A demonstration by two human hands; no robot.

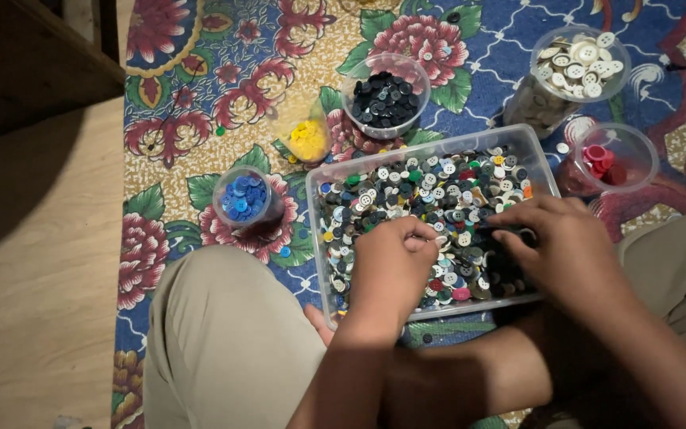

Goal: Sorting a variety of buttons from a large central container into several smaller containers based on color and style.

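Left hand [391, 266]: grip curled closed, knuckles up, resting on the mixed buttons [438, 199]; whether it pinches one cannot be told. Right hand [561, 246]: fingertips pressed among dark buttons at the heap's right side; its grip cannot be told either. Buttons: probably light, hard, slippery discs, best pinched singly at the rim. They fill the clear plastic tray [319, 179] on the floral mat [192, 119], directly beneath both hands. Around: tubs of black buttons [385, 99], blue buttons [244, 199], white buttons [581, 59].

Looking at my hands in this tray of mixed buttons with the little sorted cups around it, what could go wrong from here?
1. The tray is heaped nearly to its rim, so the left hand or right hand digging in may flick buttons onto the rug.
2. The blue-button cup sits close by your knee; a shift could tip it.
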